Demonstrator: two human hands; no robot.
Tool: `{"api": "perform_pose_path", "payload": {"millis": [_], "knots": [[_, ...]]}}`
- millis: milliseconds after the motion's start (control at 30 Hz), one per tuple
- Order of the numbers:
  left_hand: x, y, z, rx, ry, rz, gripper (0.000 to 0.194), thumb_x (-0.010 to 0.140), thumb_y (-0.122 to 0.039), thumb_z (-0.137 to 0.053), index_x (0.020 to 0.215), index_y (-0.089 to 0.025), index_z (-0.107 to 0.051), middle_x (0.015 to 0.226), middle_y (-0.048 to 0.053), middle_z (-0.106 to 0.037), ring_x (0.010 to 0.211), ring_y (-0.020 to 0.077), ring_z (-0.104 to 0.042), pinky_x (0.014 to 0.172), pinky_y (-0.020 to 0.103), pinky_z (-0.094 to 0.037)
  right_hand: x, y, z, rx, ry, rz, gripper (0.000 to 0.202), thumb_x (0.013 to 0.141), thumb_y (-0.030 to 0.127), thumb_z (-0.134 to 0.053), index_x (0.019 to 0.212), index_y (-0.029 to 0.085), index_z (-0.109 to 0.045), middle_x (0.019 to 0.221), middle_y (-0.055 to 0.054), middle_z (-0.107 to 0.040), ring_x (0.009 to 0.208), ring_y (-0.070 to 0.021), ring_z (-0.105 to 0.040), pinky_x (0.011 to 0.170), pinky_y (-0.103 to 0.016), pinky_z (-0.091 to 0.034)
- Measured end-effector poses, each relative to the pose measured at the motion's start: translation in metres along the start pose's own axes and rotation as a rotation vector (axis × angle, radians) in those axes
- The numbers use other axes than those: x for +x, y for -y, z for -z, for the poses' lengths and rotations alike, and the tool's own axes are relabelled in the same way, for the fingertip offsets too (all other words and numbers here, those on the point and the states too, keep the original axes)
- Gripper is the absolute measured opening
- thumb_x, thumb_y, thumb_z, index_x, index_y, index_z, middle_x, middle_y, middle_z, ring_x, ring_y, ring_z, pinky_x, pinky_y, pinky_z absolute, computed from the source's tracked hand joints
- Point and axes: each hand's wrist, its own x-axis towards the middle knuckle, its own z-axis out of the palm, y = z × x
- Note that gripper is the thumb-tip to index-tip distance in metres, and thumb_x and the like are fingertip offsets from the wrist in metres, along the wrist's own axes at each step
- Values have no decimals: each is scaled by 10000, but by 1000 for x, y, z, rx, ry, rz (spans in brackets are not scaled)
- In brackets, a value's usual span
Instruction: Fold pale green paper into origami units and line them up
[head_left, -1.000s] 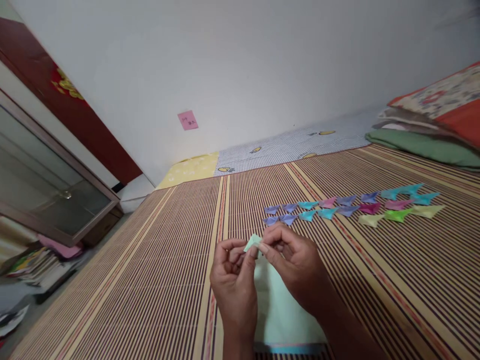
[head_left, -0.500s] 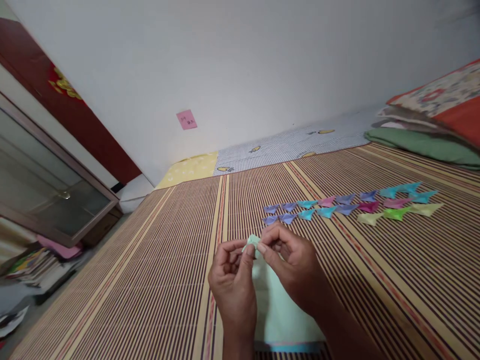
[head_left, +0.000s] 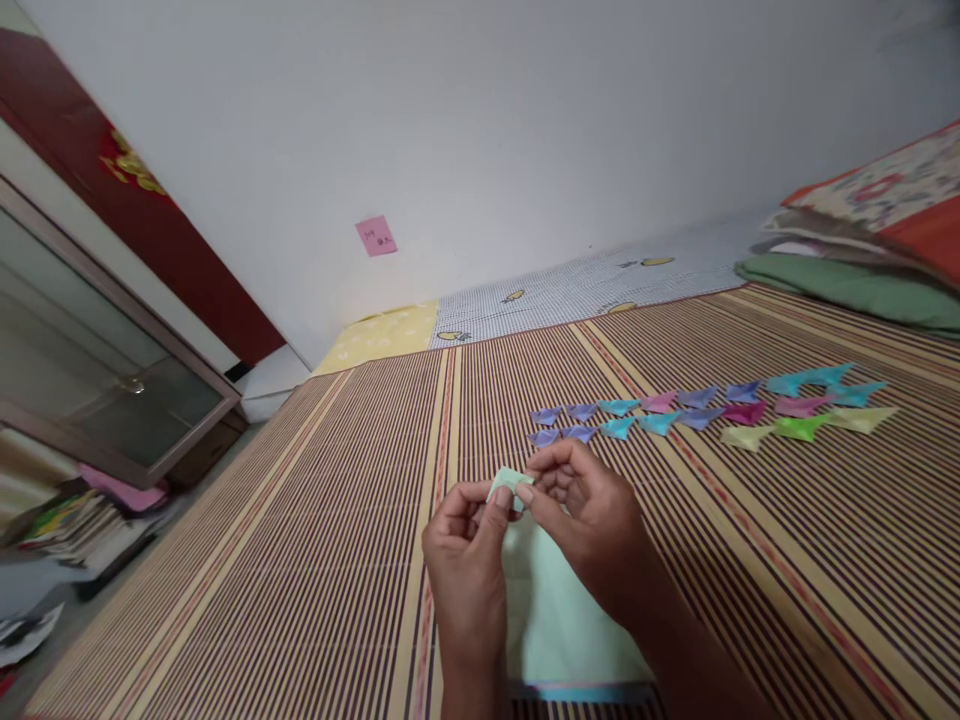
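A small pale green folded paper (head_left: 510, 478) is pinched between my two hands, just above the striped mat. My left hand (head_left: 472, 560) grips its left side with thumb and fingers. From the right, my right hand (head_left: 589, 520) pinches the paper's other edge between thumb and forefinger. Beneath my hands lies a larger pale green sheet (head_left: 566, 620) with a blue strip along its near edge. Beyond my right hand, folded paper shapes in purple, blue, pink, green and pale yellow, such as a bright green one (head_left: 801, 428), stand in rows.
The striped mat (head_left: 300, 540) covers the bed. Folded bedding (head_left: 847, 290) is piled at the right back. A pink note (head_left: 376, 236) is on the wall. At the left are a glass-panelled door (head_left: 97, 350) and a stack of books (head_left: 71, 525).
The small green paper now shows a wider, flatter face between my fingers. My right hand has shifted slightly to the right, and the whole view has moved a little.
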Motion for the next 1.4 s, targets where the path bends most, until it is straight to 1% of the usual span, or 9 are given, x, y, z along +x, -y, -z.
{"api": "perform_pose_path", "payload": {"millis": [167,300,567,767,900,1100,1233,1300,1400], "knots": [[1,-3,-1,14,-17,-11,188,795,-315,-831,821,-163,-725,753,14,-735,717,131,-682,685,204,-549,-1,2,3,-20,89,-68,159,895,310,-658,791,193,-632,722,-8,-655,673,-161,-602,623,-287,-488],[1,-5,-2,-6,7,-5,194,776,-305,-845,810,-156,-726,765,27,-747,724,146,-700,682,218,-556,-2,6,5,17,88,-91,131,874,286,-668,795,187,-636,716,-2,-650,667,-159,-599,615,-282,-484],[-1,-3,-2,-45,64,9,172,822,-301,-807,826,-154,-719,738,14,-702,682,130,-644,640,212,-516,-1,13,4,-93,65,-5,169,899,264,-623,746,192,-616,673,15,-589,634,-146,-532,591,-283,-431],[1,-5,4,-122,122,100,165,840,-287,-786,816,-147,-701,714,8,-675,668,119,-613,660,211,-490,1,15,10,-48,232,6,101,925,248,-612,852,194,-656,737,10,-658,689,-154,-613,650,-281,-477],[2,-7,5,-114,149,95,155,846,-276,-773,807,-145,-699,742,21,-688,673,125,-622,690,228,-491,0,15,9,-107,195,52,153,940,254,-593,811,193,-648,710,13,-652,669,-152,-605,637,-283,-460],[1,-6,6,-93,133,61,152,863,-287,-764,831,-155,-697,732,10,-673,688,129,-625,678,221,-482,-1,14,5,-94,181,25,192,946,287,-589,789,193,-647,702,4,-666,659,-156,-618,628,-285,-470],[2,-7,6,-115,103,60,171,857,-303,-773,819,-163,-683,736,2,-678,685,128,-636,708,232,-497,1,12,10,-69,196,24,123,955,286,-584,907,205,-663,764,0,-679,703,-157,-643,639,-275,-492],[3,-7,6,-112,72,42,177,844,-305,-787,815,-162,-688,739,-1,-682,679,125,-635,717,234,-503,1,11,13,-117,161,58,69,941,249,-595,932,213,-654,801,-3,-685,735,-162,-657,667,-280,-509],[4,-7,6,-92,76,31,173,842,-306,-790,824,-156,-706,762,10,-700,687,125,-634,716,233,-506,1,11,13,-209,116,188,72,913,160,-598,923,217,-639,852,-8,-683,771,-161,-665,712,-285,-525]]}}
